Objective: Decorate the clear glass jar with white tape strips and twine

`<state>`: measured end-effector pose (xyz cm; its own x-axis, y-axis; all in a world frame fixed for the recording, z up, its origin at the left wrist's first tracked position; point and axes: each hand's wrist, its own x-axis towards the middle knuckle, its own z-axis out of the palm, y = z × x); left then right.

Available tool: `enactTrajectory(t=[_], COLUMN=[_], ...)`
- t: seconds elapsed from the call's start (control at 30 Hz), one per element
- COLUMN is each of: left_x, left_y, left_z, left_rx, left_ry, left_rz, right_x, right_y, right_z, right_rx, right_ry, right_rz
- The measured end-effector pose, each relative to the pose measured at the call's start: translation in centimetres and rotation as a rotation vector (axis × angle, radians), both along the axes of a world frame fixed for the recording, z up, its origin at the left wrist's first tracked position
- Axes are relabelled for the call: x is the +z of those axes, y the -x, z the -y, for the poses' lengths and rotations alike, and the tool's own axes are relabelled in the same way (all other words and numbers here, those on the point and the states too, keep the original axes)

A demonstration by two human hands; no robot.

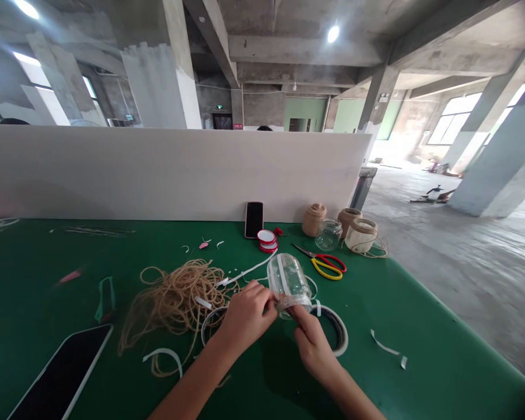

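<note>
Green workbench (437,326), concrete hall beyond. Left hand (245,315) and right hand (315,344) both grip glass jar (289,283) closely; twine pile (175,303) just left, scissors (321,261) far.

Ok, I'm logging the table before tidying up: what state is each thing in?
Left hand, gripping the jar
Right hand, gripping the jar
Clear glass jar, held tilted, white strips along it
Twine, loose tangled heap
Scissors, lying flat
Phone, standing upright
Twine-wrapped jar, upright
</note>
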<state>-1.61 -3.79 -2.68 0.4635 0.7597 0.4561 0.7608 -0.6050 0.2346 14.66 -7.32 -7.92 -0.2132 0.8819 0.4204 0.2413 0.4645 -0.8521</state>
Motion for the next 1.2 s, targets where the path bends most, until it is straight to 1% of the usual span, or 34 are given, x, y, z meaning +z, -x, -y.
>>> enactTrajectory(t=[0.1,0.33,0.57,0.77,0.93,1.2], left_x=[0.2,-0.1,-0.3,-0.2,0.0,0.7], left_y=[0.2,-0.1,-0.1,0.1,0.7,0.6], left_z=[0.0,0.2,0.0,-0.3,-0.6,0.3], left_rx=[-0.032,0.014,0.024,0.023,-0.023,-0.056], left_ry=[0.004,-0.018,0.004,-0.022,-0.026,0.043], left_rz=[-0.007,0.004,-0.026,-0.022,-0.034,-0.03], right_x=[0.0,0.8,0.5,0.5,0.4,0.0], right_y=[0.1,0.0,0.1,0.2,0.2,0.0], right_z=[0.1,0.5,0.5,0.5,0.8,0.1], right_rx=[0.011,-0.043,-0.042,-0.039,-0.018,0.041], right_ry=[-0.001,-0.036,-0.026,-0.024,-0.024,0.006], right_rz=[-0.007,0.045,0.036,0.022,0.046,-0.036])
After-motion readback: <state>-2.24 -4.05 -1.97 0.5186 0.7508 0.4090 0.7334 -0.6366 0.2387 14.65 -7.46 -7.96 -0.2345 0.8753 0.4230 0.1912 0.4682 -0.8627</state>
